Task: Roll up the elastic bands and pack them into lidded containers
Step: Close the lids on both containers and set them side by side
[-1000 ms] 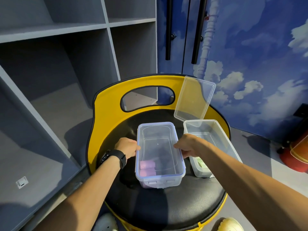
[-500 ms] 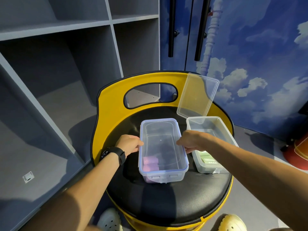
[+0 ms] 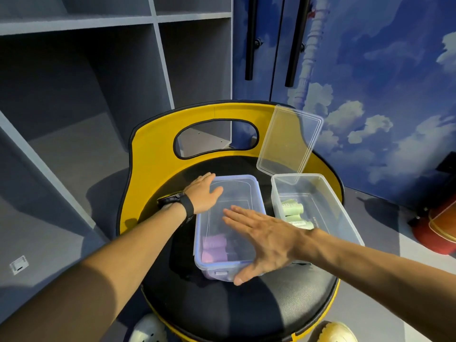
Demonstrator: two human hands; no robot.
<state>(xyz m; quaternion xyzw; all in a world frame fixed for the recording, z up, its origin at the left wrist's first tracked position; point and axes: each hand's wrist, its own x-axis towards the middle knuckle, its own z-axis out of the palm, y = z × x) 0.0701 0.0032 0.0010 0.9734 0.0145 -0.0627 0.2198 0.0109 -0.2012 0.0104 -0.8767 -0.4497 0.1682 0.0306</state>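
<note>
On black stool seat (image 3: 222,309), head view: lidded container (image 3: 228,218) with purple rolls (image 3: 214,248) at center. My left hand (image 3: 203,193) flat at 10 o'clock, right hand (image 3: 266,240) flat at 4, neither gripping. Press evenly, all edges, until lid seats. Open container (image 3: 325,208) with green rolls (image 3: 292,208) at 3.

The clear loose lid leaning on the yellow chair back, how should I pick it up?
Pinch the clear loose lid by its top edge, coming down from above. It stands tilted against the yellow chair back, with its bottom corner tucked inside the open clear container holding green rolls. The top edge is free, so it should lift straight out.
</note>
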